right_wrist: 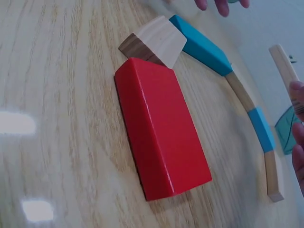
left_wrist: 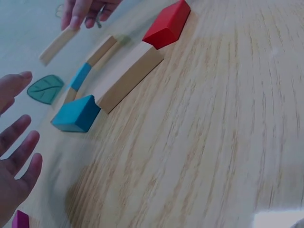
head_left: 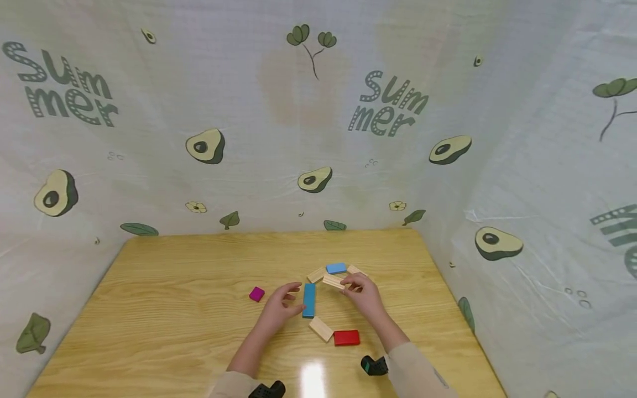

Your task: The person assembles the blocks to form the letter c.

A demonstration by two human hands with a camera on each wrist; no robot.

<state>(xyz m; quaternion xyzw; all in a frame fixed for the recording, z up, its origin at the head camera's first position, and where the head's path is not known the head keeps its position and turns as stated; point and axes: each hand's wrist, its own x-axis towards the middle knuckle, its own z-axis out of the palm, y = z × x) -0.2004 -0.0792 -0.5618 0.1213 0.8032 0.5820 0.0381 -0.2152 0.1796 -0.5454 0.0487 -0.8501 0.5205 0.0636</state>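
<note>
My right hand (head_left: 365, 296) pinches a plain wooden block (right_wrist: 283, 65) by one end, above the table. My left hand (head_left: 280, 308) has its fingers spread, just left of a long teal block (head_left: 309, 300); the left wrist view shows a gap between them. From the teal block a curved row runs on at the far side: a plain block (head_left: 316, 275), a blue block (head_left: 336, 268) and another plain block (head_left: 356, 270). At the near end lie a plain block (left_wrist: 128, 76) and a red block (right_wrist: 161, 128), set close together.
A small magenta block (head_left: 256, 294) lies by itself left of my left hand. The wooden table (head_left: 174, 298) meets a printed cloth (head_left: 239, 182) at its back and sides. Black wrist cameras show at both sleeves, including the right one (head_left: 374, 365).
</note>
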